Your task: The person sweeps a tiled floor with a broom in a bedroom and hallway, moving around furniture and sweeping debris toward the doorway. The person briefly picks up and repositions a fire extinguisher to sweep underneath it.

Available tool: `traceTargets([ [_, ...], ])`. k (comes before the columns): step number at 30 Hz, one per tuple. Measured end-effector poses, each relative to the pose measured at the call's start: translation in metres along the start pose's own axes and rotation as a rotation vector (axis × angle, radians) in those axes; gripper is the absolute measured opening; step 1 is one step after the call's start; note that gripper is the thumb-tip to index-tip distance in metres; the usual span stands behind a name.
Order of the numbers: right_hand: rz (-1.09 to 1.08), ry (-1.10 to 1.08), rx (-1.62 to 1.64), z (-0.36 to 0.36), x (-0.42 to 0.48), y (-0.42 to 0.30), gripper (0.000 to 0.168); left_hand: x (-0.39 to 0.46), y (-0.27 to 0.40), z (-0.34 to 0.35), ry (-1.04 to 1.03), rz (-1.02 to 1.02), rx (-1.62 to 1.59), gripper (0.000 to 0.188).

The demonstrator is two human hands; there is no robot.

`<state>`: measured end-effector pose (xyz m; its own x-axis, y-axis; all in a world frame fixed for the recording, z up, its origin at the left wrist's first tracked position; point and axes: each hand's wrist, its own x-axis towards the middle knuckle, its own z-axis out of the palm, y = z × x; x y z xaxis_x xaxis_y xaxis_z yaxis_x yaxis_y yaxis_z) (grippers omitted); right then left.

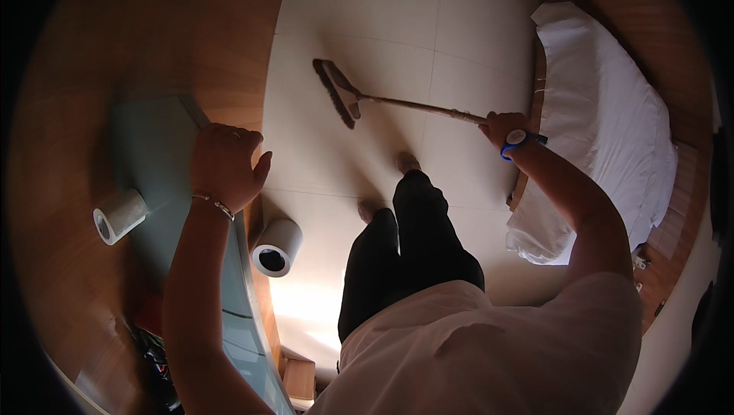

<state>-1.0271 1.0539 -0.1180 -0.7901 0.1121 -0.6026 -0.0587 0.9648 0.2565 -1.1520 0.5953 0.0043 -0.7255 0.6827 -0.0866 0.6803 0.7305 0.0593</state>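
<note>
My right hand [504,128] grips the handle end of a floor broom [413,106] and wears a blue wristband. The broom's triangular head with dark bristles [335,94] lies at or just above the pale tiled floor [395,48], ahead of my feet. My left hand [226,165], with a bracelet at the wrist, hangs over the edge of a glass-topped desk [157,145]. Its thumb stands apart while the fingertips are hidden, so I cannot tell whether it touches the desk. A white paper roll [123,215] lies on the desk left of that hand.
A white cylindrical bin [280,247] with a dark opening stands on the floor beside the desk. To the right is a bed with a white cover [602,145]. Small objects lie on the wooden surface [659,277] beyond. A wooden block-like piece [299,378] shows at the bottom.
</note>
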Motion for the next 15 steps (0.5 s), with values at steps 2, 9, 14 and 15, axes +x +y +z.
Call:
traceTargets([
  [2, -0.086, -0.043, 0.042, 0.011, 0.003, -0.029, 0.037, 0.002, 0.0, -0.003, 0.018, -0.01, -0.029, 0.014],
  [9, -0.356, -0.286, -0.201, 0.032, 0.159, -0.086, 0.03, 0.018, 0.003, -0.003, 0.005, -0.055, -0.096, 0.008],
  [14, -0.182, -0.313, -0.195, -0.011, 0.248, 0.028, 0.035, 0.032, 0.001, -0.005, -0.107, -0.1, -0.125, 0.007],
  [15, -0.168, -0.303, -0.178, -0.026, 0.258, 0.062, 0.037, 0.034, 0.0, -0.006, -0.109, -0.104, -0.165, 0.006],
])
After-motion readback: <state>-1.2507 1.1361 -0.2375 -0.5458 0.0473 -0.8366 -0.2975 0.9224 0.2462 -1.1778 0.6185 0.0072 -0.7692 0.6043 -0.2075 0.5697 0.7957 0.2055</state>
